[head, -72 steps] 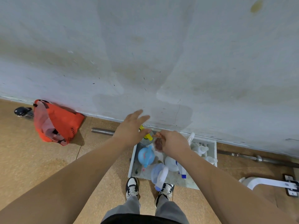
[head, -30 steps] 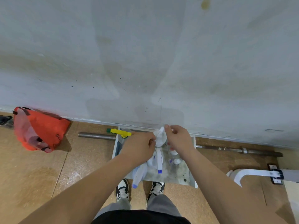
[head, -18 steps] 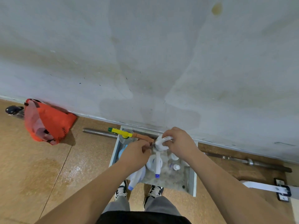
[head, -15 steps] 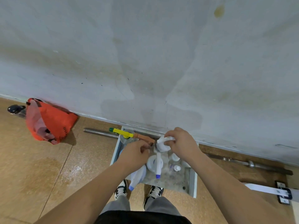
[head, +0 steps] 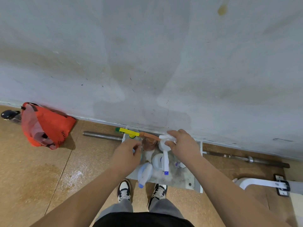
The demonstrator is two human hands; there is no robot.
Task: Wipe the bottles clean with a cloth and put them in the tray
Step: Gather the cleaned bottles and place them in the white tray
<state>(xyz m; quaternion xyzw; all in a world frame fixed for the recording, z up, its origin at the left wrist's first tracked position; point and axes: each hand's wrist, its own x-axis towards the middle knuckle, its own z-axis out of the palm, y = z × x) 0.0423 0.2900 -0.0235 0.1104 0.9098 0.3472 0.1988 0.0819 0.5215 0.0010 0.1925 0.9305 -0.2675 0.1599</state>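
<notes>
Here, one grey tray point(head: 197, 181) sits on the floor by the wall, and I count six bottles in or over it; more may hide under the two hands. The right hand point(head: 182, 145) curls round the spray top of a white bottle point(head: 162, 145) and holds it over the tray's far half. The left hand point(head: 127, 154) hovers just beside it with fingers curled toward the thumb; whether it pinches anything I cannot tell. In the tray are a yellow-triggered bottle point(head: 129, 133) at the far corner, a brown bottle point(head: 148, 144), a blue-tipped spray bottle point(head: 158, 160), a small bottle point(head: 180, 164), and a pale blue bottle point(head: 145, 172) lying across the near edge. One orange bag point(head: 45, 126) leans on the wall well to the left. One metal bar point(head: 101, 135) runs behind the tray.
</notes>
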